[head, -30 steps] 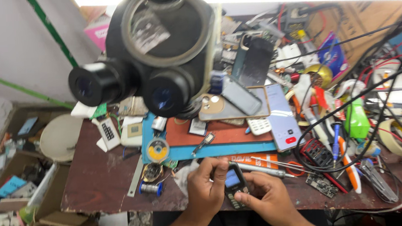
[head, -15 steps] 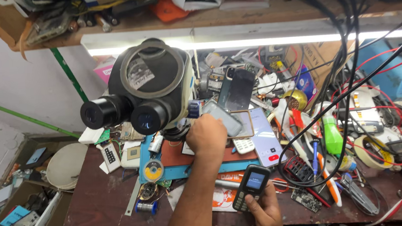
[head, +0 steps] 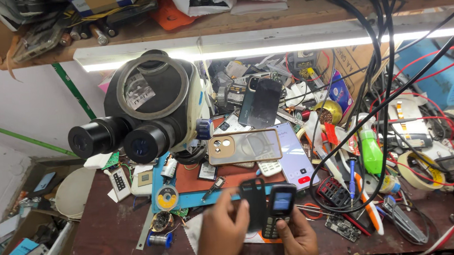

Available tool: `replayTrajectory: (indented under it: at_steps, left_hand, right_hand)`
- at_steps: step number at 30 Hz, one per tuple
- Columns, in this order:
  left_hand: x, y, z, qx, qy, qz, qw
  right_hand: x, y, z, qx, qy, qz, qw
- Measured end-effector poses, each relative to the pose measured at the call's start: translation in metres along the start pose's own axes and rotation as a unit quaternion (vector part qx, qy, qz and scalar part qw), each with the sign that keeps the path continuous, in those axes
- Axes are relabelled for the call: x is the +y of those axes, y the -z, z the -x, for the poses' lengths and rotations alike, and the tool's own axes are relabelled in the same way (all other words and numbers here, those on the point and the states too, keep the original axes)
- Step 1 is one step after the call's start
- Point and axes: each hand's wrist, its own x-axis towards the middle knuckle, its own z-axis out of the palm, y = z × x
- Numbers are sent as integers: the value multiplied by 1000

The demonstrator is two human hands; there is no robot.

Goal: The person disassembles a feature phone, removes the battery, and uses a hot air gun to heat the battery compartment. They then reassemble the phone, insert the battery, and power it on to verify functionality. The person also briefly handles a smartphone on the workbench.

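My right hand (head: 300, 240) grips a small black keypad phone (head: 278, 210) with its lit screen facing me, low over the front of the dark workbench (head: 106, 232). My left hand (head: 223, 234) is beside it and holds a flat black back cover (head: 253, 204) upright, right against the phone's left side. A big stereo microscope (head: 146, 109) with two black eyepieces hangs over the bench's left half, just above and left of both hands.
A smartphone in a clear case (head: 244, 146), a lit smartphone (head: 294, 157), a green bottle (head: 371, 153), tape rolls (head: 417, 166), a solder spool (head: 166, 196), tweezers, screwdrivers and tangled cables (head: 388, 68) crowd the bench. A cluttered shelf (head: 203, 17) with a strip light runs above.
My left hand has come back from the middle of the bench under the microscope and now holds the black cover next to the phone. The right hand stays on the phone.
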Motion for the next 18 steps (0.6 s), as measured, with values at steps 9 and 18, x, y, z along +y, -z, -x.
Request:
replayTrajectory:
  at_steps: [9, 18]
  left_hand:
    - [-81, -28, 28, -129, 40, 404, 905]
    - [-72, -6, 28, -186, 18, 382, 905]
  right_hand:
    - [-22, -10, 4, -127, 115, 296, 940]
    - [-14, -1, 6, -156, 106, 405, 895]
